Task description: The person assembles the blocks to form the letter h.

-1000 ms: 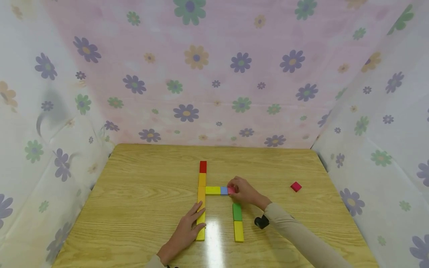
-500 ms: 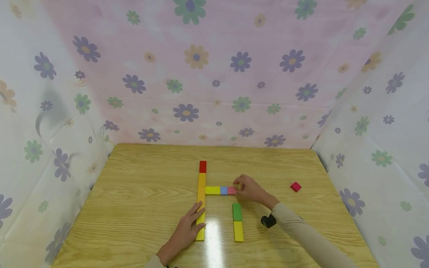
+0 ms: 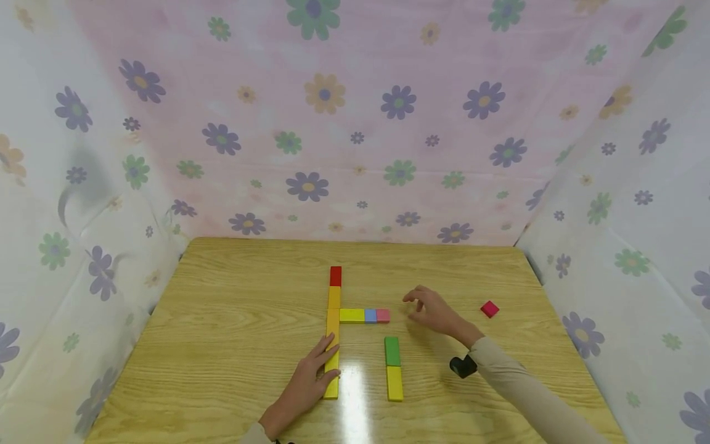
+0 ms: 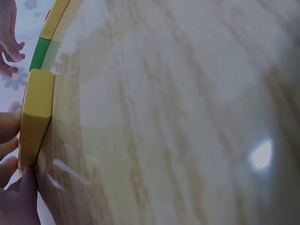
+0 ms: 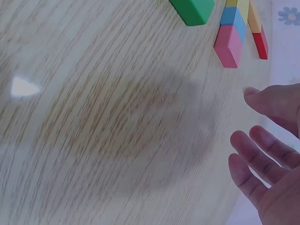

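Observation:
In the head view, my left hand (image 3: 304, 383) rests with extended fingers across a vertical row of blocks. From the far end this row runs from a red block (image 3: 336, 276) through orange blocks (image 3: 333, 308) to yellow blocks (image 3: 331, 387). Branching right from it are a yellow block (image 3: 352, 316), a blue block (image 3: 370, 316) and a pink block (image 3: 383, 316), end to end. My right hand (image 3: 435, 311) hovers right of the pink block, apart from it, fingers loosely bent and holding nothing. The left wrist view has my left fingers (image 4: 9, 124) touching a yellow block (image 4: 37, 96).
A green block (image 3: 392, 351) and a yellow block (image 3: 394, 383) form a short separate row to the right. One loose red block (image 3: 490, 309) lies farther right on the wooden table (image 3: 238, 296). Flowered cloth (image 3: 360, 123) encloses the back and sides.
My right hand has let go of the pink block and drawn away to the right. The pink block stays against the blue one. My left hand has not moved.

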Available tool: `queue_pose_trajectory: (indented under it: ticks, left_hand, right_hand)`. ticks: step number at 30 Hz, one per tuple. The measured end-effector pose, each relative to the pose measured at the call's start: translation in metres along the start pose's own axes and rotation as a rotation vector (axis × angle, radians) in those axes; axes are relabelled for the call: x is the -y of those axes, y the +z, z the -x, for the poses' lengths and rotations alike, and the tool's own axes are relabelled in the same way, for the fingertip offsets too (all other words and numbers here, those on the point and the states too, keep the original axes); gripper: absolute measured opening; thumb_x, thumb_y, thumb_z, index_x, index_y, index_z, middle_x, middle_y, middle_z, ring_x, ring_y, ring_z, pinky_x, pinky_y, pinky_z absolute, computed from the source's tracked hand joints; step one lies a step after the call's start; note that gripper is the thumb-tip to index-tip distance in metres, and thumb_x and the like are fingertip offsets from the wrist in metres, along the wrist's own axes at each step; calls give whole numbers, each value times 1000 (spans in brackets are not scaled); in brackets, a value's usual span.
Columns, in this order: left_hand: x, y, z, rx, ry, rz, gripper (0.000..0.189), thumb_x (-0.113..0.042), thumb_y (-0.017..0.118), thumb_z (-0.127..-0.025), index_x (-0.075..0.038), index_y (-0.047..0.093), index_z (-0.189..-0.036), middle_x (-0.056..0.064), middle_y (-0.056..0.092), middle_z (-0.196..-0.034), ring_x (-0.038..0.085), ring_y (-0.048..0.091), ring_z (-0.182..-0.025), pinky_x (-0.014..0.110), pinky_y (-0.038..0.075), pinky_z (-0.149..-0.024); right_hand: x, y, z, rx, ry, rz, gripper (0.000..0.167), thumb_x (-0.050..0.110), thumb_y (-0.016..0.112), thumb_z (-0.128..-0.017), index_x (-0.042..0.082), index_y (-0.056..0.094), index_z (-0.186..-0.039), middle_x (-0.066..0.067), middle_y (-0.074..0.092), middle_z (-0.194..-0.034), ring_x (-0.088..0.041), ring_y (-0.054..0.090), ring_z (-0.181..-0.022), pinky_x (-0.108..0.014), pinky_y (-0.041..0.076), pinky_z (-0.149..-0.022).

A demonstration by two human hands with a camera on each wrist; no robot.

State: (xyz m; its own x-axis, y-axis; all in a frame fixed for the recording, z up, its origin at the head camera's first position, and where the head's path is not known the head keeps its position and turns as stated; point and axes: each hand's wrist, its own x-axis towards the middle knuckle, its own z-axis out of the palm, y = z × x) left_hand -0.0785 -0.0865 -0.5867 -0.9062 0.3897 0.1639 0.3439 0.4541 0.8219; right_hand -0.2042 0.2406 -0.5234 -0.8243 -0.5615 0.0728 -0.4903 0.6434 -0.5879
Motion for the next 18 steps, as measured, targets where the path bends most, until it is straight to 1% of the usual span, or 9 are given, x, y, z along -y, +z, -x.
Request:
queue_pose_trajectory:
  ticks: [4, 9, 15, 18]
  left_hand:
    - [1, -1, 0, -4, 0, -2, 52, -17, 63, -92, 2, 47, -137, 13, 29, -152, 35, 22, -139, 51, 36, -101]
    - [1, -1, 0, -4, -15, 0, 52, -19, 63, -92, 1, 47, -137, 12, 29, -152, 34, 23, -139, 51, 35, -101]
    - [0, -1, 0, -2, -9, 6, 52, -19, 63, -92, 2, 48, -137, 12, 29, -152, 33, 22, -139, 50, 35, -101]
    - [-1, -1, 0, -2, -8, 0, 52, -19, 63, -92, 2, 48, -137, 12, 29, -152, 33, 22, -139, 50, 36, -101]
  right_hand:
    - [-2, -6, 7, -12, 5, -4, 28, 1, 68, -83, -5, 63, -110, -17, 57, -103, -13, 53, -72, -32, 49, -64]
    - [-7, -11, 14, -29, -1, 2, 28, 0, 69, -82, -5, 64, -109, -19, 58, -103, -13, 53, -71, -32, 50, -64]
    - [-13, -16, 22, -35, 18, -20, 28, -2, 69, -82, -5, 63, -109, -19, 57, -102, -14, 52, -72, -42, 51, -67]
    - [-15, -19, 28, -36, 27, -18, 28, -2, 68, -82, -5, 63, -109, -19, 57, -102, -14, 51, -72, -41, 50, -67]
